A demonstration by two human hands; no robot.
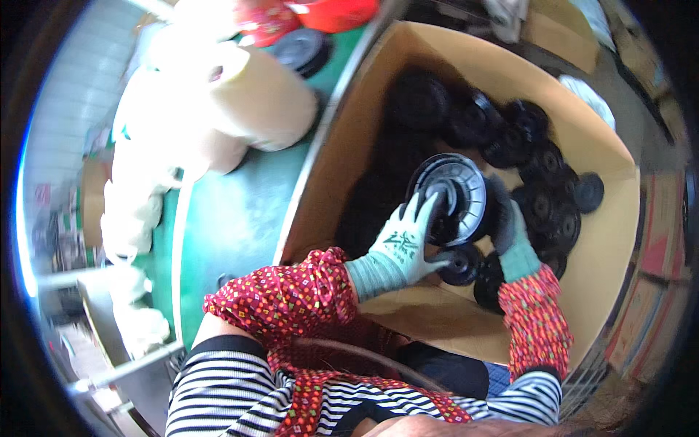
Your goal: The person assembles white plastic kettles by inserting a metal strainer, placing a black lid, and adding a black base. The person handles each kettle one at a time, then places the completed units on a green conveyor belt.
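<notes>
Over a large cardboard box, both my gloved hands are around a black round plastic spool [472,207] with a ribbed rim, its hollow face turned up toward me. My left hand [409,237], in a pale green-and-white glove, has its fingers closed into the spool's centre, the thumb apart below. My right hand [507,222] is closed against the spool's right side, its dark-coated fingers partly hidden behind the rim. Under and around them in the box lie several more black plastic spools [524,138], some in deep shadow.
The cardboard box [590,131] has high walls around my hands. To its left runs a green table [244,218] with a metal edge, bearing large cream yarn cones [262,98], a dark disc [300,51] and red items [331,13]. Stacked cartons [659,226] stand at right.
</notes>
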